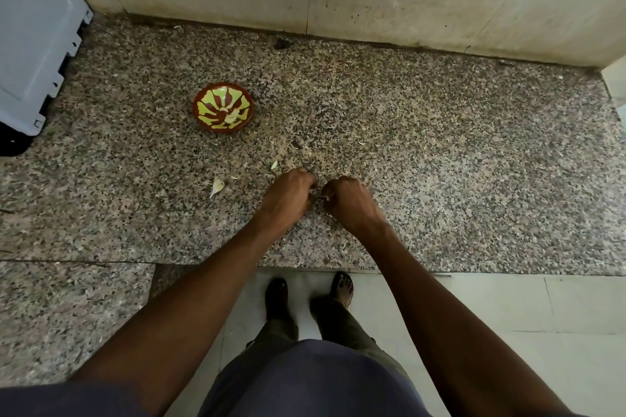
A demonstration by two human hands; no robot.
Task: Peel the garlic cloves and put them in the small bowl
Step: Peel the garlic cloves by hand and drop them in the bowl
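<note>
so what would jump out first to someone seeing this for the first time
Probably the small bowl, red-brown with a yellow-green flower pattern, standing alone on the speckled granite counter left of centre. Next, the left hand and right hand, close together at the middle, working something small and pale between their fingers.

granite counter (pixel 440 152) | small bowl (pixel 223 107) | garlic clove (pixel 216 186) | peel scraps (pixel 274 164)

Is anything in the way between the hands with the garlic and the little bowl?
No. Between the left hand, the right hand and the small bowl there is only counter, with flat bits of garlic skin lying off to the side.
</note>
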